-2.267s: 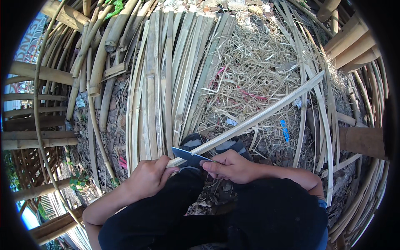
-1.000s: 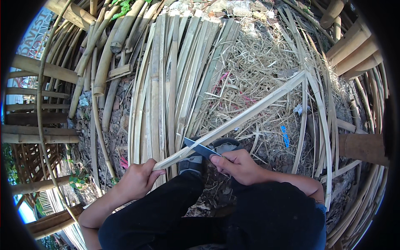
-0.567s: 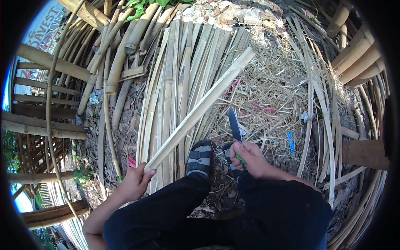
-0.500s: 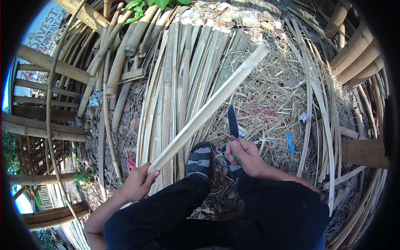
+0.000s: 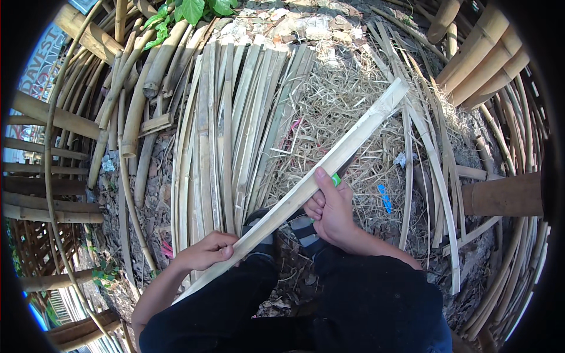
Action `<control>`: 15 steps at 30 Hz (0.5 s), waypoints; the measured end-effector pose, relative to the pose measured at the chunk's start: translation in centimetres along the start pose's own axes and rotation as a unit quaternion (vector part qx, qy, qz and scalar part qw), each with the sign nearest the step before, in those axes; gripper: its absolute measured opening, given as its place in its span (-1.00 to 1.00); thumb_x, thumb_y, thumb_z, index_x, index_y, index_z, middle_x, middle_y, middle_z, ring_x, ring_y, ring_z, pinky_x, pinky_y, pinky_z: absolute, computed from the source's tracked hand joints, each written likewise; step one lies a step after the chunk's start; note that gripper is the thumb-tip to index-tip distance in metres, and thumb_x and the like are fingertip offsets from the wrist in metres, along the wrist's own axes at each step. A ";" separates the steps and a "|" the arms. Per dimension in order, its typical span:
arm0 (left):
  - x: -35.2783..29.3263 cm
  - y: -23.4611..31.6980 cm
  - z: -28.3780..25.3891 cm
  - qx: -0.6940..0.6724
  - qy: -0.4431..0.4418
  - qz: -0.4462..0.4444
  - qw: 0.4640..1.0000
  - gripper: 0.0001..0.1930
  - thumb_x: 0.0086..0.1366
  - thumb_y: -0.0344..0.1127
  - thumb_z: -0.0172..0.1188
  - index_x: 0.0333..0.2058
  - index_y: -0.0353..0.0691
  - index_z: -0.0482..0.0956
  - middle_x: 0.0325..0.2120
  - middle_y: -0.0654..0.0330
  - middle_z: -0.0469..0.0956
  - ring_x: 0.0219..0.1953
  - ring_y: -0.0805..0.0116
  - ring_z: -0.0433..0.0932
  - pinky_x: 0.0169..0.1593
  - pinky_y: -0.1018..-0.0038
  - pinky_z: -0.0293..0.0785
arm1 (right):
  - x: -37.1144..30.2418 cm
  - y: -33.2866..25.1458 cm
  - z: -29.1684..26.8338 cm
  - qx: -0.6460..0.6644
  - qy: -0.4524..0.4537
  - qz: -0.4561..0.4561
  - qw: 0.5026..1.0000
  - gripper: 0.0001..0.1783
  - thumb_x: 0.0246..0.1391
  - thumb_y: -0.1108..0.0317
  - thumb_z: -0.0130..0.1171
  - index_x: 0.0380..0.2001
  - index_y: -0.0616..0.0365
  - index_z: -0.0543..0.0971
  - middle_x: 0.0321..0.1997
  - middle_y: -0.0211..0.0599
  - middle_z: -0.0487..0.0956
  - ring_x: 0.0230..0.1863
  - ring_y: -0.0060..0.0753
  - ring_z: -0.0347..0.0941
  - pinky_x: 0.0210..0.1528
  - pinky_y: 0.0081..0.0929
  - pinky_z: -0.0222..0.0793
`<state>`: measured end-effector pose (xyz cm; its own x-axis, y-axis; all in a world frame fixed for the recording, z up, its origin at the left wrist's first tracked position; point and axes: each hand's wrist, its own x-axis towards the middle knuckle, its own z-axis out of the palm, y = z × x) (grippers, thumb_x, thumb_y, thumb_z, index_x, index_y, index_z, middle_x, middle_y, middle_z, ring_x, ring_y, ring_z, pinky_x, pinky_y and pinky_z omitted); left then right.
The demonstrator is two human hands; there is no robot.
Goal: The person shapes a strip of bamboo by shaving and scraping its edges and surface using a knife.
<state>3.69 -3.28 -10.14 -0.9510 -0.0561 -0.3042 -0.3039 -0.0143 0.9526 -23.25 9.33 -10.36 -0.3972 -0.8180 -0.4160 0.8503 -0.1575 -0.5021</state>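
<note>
A long, pale split bamboo strip [image 5: 360,133] lies slantwise across my front, its far end up to the right and its near end by my left leg. Around its lower part my left hand [image 5: 206,252] is closed. My right hand [image 5: 336,215] grips a knife [image 5: 336,179] whose green handle shows beside the thumb. That thumb rests on the strip's face about midway along. The dark blade is mostly hidden behind the strip, with only a short stretch showing past its edge.
Many split bamboo strips [image 5: 209,141] lie side by side ahead of my sandalled feet. Shavings [image 5: 335,82] cover the ground to their right, with a blue scrap [image 5: 385,199] among them. Bamboo poles [image 5: 144,103] stand at left, and a thick bamboo post [image 5: 503,197] juts in at right.
The knife hand has come up against the strip, its thumb now on it and the blade behind it. The strip has slid toward me through my left hand, and the view has shifted right.
</note>
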 end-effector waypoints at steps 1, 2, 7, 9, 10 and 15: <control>0.7 -1.2 -0.5 0.029 -0.019 -0.015 0.999 -0.29 0.36 0.34 -0.20 -0.20 -0.32 0.50 -0.49 0.21 0.48 -0.38 0.43 0.49 -0.25 0.48 0.40 | 0.0 0.1 -0.3 -0.002 0.002 0.002 1.000 -0.71 0.26 0.24 0.13 -0.53 0.02 0.36 -0.73 -0.63 0.19 -0.78 -0.76 0.04 -0.74 -0.69 -0.05; 1.3 -1.8 -0.2 0.026 -0.017 -0.015 0.999 -0.29 0.36 0.34 -0.20 -0.20 -0.32 0.50 -0.49 0.21 0.48 -0.38 0.43 0.49 -0.25 0.48 0.40 | 0.0 0.4 -0.7 -0.008 0.008 0.006 1.000 -0.71 0.26 0.24 0.14 -0.53 0.02 0.36 -0.73 -0.63 0.19 -0.78 -0.76 0.04 -0.74 -0.69 -0.05; 8.4 0.5 2.5 -0.235 0.016 -0.008 0.972 -0.43 0.41 0.16 -0.08 0.01 -0.30 0.39 -0.43 0.22 0.53 -0.41 0.44 0.54 -0.34 0.50 0.44 | -0.1 1.6 -2.6 -0.056 0.015 -0.011 0.998 -0.72 0.24 0.25 0.16 -0.52 0.04 0.38 -0.74 -0.63 0.18 -0.78 -0.75 0.04 -0.73 -0.69 -0.04; 9.0 0.6 2.7 -0.181 0.020 -0.049 0.982 -0.57 0.45 0.03 -0.10 -0.06 -0.28 0.39 -0.45 0.24 0.51 -0.44 0.46 0.52 -0.38 0.52 0.43 | 0.0 1.5 -3.2 -0.132 0.003 -0.039 0.991 -0.72 0.28 0.15 0.10 -0.43 0.07 0.40 -0.70 -0.57 0.23 -0.74 -0.71 0.11 -0.71 -0.66 0.02; 9.5 1.0 2.9 -0.122 0.025 -0.094 0.988 -0.69 0.49 -0.11 -0.12 -0.13 -0.26 0.38 -0.47 0.27 0.50 -0.48 0.48 0.50 -0.41 0.53 0.42 | 0.0 1.2 -3.2 -0.136 0.003 -0.039 0.990 -0.72 0.28 0.15 0.10 -0.43 0.07 0.40 -0.70 -0.57 0.23 -0.74 -0.71 0.11 -0.71 -0.66 0.02; 9.3 2.8 3.0 0.103 0.137 -0.127 0.977 -0.79 0.48 -0.28 -0.14 -0.30 -0.30 0.30 -0.59 0.21 0.48 -0.59 0.41 0.48 -0.49 0.44 0.40 | -0.4 0.7 -4.2 -0.061 0.021 -0.249 0.966 -0.55 0.35 -0.04 -0.13 -0.20 0.19 0.38 -0.50 -0.39 0.38 -0.58 -0.60 0.26 -0.58 -0.63 0.17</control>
<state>-6.20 -0.82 -10.34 -0.8008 -0.3423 -0.4915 -0.5602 0.1380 0.8168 -23.94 11.92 -13.75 -0.7626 -0.6341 -0.1279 0.5034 -0.4575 -0.7330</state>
